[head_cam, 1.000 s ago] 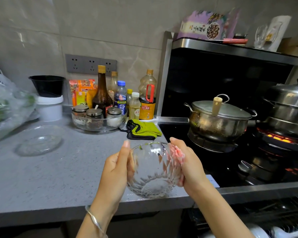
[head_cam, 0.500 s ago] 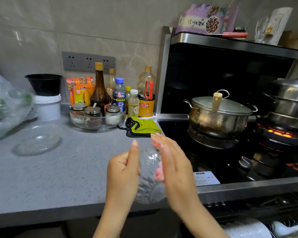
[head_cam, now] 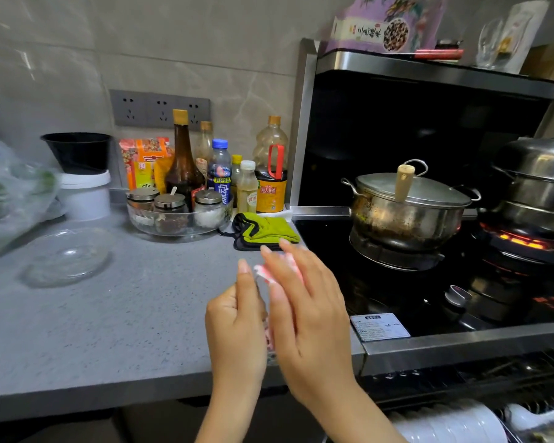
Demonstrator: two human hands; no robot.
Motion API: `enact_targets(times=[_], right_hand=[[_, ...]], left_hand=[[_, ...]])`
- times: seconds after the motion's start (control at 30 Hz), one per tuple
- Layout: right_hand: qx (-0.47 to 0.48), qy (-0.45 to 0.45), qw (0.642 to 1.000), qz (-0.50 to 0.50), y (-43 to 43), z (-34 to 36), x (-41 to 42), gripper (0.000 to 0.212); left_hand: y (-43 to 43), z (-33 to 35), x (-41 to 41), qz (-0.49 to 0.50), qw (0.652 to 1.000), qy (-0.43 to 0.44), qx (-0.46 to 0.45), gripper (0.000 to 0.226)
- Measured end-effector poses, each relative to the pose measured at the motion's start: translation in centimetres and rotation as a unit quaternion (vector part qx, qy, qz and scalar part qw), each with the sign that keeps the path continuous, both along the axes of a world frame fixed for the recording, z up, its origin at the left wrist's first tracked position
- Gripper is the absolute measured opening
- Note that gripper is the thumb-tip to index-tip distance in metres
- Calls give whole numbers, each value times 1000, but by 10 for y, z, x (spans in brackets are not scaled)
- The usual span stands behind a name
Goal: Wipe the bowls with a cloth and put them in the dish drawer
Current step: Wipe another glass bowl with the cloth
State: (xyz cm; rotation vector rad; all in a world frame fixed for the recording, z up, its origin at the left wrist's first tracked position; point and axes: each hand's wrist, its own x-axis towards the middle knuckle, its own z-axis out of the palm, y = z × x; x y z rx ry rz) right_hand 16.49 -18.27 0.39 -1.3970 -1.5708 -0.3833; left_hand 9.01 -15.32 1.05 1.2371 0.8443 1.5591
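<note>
Right now my left hand and right hand are close together over the front edge of the grey counter, palms facing each other. My left fingers are curled in with the thumb straight up, gripping the glass bowl. The bowl is sandwiched between my hands and almost wholly hidden, with only a blurred sliver showing in the lower gap. My right fingers are fairly straight and slightly spread, pressing the pink-and-white cloth flat against the bowl's other side. A crumpled bit of the cloth pokes out above, between my thumb and my right fingertips.

Below and to my right the dish drawer is pulled out, with white plates standing in its rack. A clear glass plate lies on the counter well to my left. A green mitt lies just beyond my hands, beside the hob. On the hob a lidded steel pot sits on the near burner, and a steamer sits over a lit flame.
</note>
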Motion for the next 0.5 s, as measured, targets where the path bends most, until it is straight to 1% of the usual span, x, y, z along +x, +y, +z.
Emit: enact_targets(times=[0.03, 0.07, 0.1, 0.13, 0.17, 0.2, 0.23, 0.3, 0.33, 0.37, 0.4, 0.43, 0.47, 0.5], right_hand=[[6, -24, 1000, -9, 3, 1, 2, 45], [2, -8, 1000, 0, 4, 5, 3, 43], [-9, 46, 998, 29, 4, 11, 6, 39], [-30, 138, 987, 79, 4, 16, 9, 34], [-62, 243, 959, 133, 5, 20, 13, 31], [-100, 332, 922, 171, 6, 23, 18, 30], [-133, 389, 892, 188, 8, 23, 25, 30], [-173, 463, 850, 182, 8, 18, 32, 30], [-187, 504, 824, 176, 8, 16, 33, 38], [-196, 536, 802, 174, 8, 12, 35, 54], [-196, 558, 789, 165, 7, 10, 36, 69], [-194, 564, 787, 158, 7, 8, 37, 76], [-194, 566, 788, 144, 6, 8, 39, 74], [-192, 566, 788, 147, 5, 9, 41, 63]], left_hand=[[0, -1, 1, -9, 1000, 2, 10, 54], [-1, -1, 0, -15, 1000, 4, 16, 54], [-1, -1, -1, -19, 1000, 9, 21, 54], [-1, 0, -4, -20, 999, 13, 26, 54], [-1, -1, -6, -21, 999, 11, 22, 55], [0, -2, -9, -26, 1000, 1, 10, 55], [1, -3, -12, -39, 999, -18, -9, 58], [6, -8, -16, -80, 993, -78, -41, 71], [8, -9, -17, -101, 987, -111, -57, 75], [10, -10, -18, -115, 982, -135, -69, 78], [11, -10, -19, -123, 978, -148, -75, 78], [11, -8, -21, -128, 977, -151, -79, 79], [12, -7, -22, -133, 978, -140, -78, 83], [14, -8, -22, -135, 981, -117, -71, 87]])
